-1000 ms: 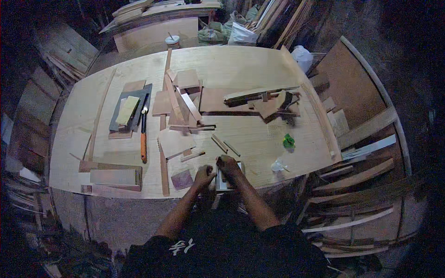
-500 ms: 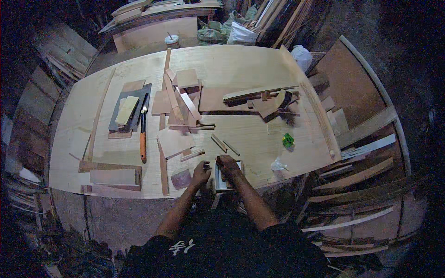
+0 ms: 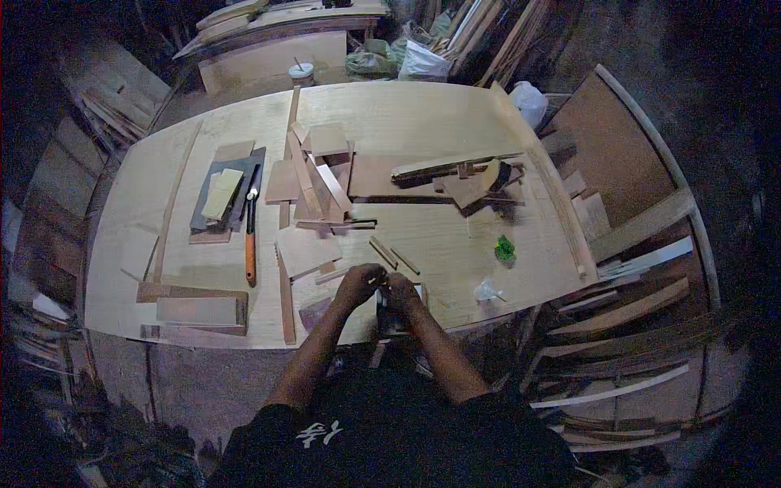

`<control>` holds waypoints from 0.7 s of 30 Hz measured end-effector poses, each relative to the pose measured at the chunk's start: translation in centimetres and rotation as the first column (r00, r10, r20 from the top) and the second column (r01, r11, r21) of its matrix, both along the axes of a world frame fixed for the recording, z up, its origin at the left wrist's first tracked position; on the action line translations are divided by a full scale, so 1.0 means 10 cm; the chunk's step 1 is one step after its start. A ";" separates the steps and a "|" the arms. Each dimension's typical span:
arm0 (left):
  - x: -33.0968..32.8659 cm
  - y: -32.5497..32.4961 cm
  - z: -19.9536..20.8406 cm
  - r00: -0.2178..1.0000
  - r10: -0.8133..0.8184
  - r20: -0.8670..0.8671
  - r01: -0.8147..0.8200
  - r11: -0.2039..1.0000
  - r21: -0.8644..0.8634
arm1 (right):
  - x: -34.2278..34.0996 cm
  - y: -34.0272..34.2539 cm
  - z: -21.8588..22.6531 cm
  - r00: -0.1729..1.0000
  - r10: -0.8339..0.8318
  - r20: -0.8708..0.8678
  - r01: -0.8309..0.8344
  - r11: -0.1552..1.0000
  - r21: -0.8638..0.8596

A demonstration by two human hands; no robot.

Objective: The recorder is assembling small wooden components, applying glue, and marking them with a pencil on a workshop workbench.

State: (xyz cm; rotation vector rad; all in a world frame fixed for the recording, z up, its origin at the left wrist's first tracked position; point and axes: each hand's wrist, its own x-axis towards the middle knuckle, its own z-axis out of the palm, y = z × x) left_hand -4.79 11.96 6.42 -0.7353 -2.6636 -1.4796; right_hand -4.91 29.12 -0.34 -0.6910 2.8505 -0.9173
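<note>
Close to the table's front edge, my left hand [image 3: 360, 285] and my right hand [image 3: 401, 292] meet with fingers curled in. Whatever they pinch between the fingertips is too small and dark to make out. Under my right hand lies a small box-like frame with pale edges [image 3: 421, 291], mostly covered by the hand and wrist. Just beyond the fingers, two short thin wooden strips [image 3: 383, 253] lie side by side. Left of my left hand are a flat pale board [image 3: 307, 249] and a brownish square piece [image 3: 313, 315], partly behind my forearm.
A long orange-handled tool [image 3: 250, 260] lies left beside a dark sheet [image 3: 205, 213]. Wood offcuts [image 3: 325, 183] are piled mid-table, more [image 3: 476, 189] to the right. A green object [image 3: 504, 248] and crumpled clear plastic [image 3: 488, 289] lie right. Lumber racks flank the table [image 3: 423, 114].
My left hand has moved up and right to meet my right hand, its fingers closing in. The right hand has shifted slightly and stays over the box-like frame.
</note>
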 end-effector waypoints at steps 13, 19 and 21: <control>0.00 0.07 -0.25 0.979 0.033 -0.201 -0.049 0.996 -0.075 | 0.09 0.08 0.23 0.999 0.035 0.026 -0.034 0.999 -0.018; 0.01 0.08 -0.21 0.993 0.029 -0.110 -0.040 0.994 -0.097 | 0.38 0.68 0.20 0.892 -0.424 -0.158 0.364 0.879 -0.308; 0.02 0.04 -0.23 0.991 0.048 -0.125 -0.054 0.997 -0.046 | 0.57 0.95 0.17 0.850 -0.524 -0.053 0.504 0.838 -0.210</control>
